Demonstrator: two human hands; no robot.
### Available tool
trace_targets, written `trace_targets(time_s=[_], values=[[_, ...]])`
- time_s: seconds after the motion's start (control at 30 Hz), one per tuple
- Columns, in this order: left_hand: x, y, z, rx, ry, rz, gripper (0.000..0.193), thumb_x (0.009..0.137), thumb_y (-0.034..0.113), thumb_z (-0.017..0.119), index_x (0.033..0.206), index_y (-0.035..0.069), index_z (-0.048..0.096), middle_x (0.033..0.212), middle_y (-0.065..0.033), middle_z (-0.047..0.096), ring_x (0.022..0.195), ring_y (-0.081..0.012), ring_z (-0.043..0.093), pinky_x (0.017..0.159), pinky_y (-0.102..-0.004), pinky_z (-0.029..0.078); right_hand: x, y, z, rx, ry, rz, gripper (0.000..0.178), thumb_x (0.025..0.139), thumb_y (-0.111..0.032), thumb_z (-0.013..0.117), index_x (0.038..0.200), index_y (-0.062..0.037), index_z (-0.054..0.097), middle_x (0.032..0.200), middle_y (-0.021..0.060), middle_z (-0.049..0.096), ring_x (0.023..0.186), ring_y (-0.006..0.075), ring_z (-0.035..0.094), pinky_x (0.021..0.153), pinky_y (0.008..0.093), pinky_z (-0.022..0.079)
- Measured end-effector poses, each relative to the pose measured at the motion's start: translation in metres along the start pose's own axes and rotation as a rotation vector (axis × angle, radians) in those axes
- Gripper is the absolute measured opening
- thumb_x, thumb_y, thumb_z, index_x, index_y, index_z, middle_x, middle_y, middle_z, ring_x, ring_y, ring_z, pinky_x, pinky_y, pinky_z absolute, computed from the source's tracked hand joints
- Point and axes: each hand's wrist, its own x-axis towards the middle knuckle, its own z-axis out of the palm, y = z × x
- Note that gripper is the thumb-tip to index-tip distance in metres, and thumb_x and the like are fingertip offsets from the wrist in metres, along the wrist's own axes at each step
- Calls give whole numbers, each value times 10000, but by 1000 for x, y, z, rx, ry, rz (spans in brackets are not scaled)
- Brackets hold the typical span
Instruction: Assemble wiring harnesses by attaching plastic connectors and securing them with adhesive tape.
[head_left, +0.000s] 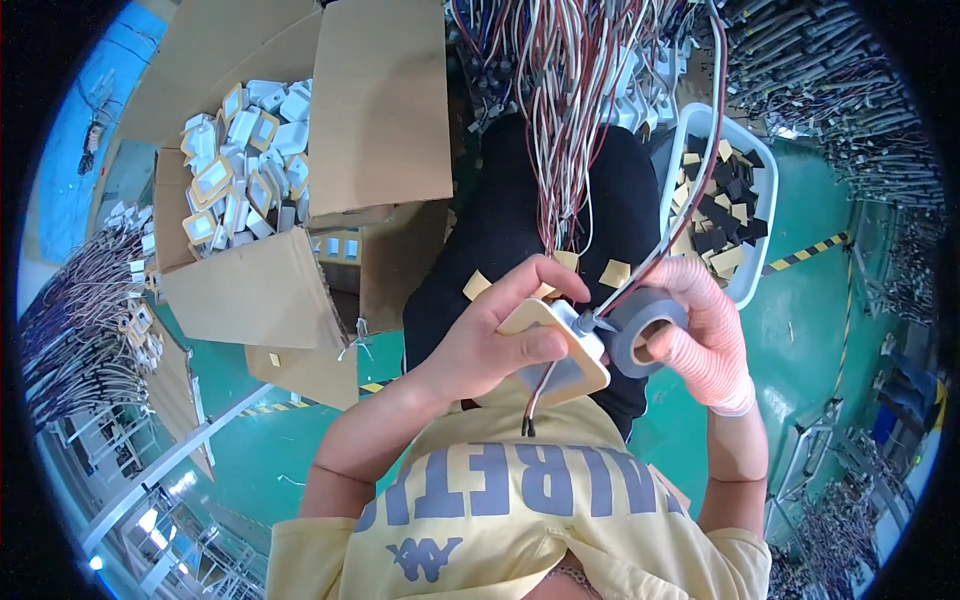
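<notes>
My left hand (478, 345) grips a white plastic housing (588, 350) with a cream-coloured rim, thumb on its near face and fingers round the far side. Against the housing's right side, grey tape wraps a joint where a red and white cable (688, 215) comes in. A short pair of wires (533, 405) hangs below the housing. My right hand (712, 335), in a pinkish knit glove, holds a roll of grey tape (621, 340) close beside that joint, its thumb at the core. What the right fingers do behind the roll is hidden.
A cardboard box (245, 290) full of white housings stands at the left. A white bin (768, 185) with black and tan pads is at the right. A bundle of wires (565, 120) lies across my dark trousers, with small tan pads (615, 273) near it. Cable bundles (820, 70) fill the far right.
</notes>
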Motion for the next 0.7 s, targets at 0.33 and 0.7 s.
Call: trace_targets(time_s=[0.33, 0.7], values=[[-2, -4, -6, -183, -88, -56, 480, 820, 437, 711, 1038, 92, 459, 903, 10, 544, 849, -45, 540, 738, -201, 434, -5, 11, 6, 451, -175, 392, 598, 876, -515, 563, 1125, 22, 482, 923, 173, 617, 733, 218, 652, 584, 258, 507], [-1, -1, -5, -94, -47, -5, 416, 845, 357, 706, 1018, 81, 449, 884, 21, 531, 840, -34, 512, 713, -188, 410, 2, 10, -6, -972, -8, -678, 458, 617, -172, 797, 994, -1, 602, 767, 111, 644, 588, 280, 624, 527, 345, 491]])
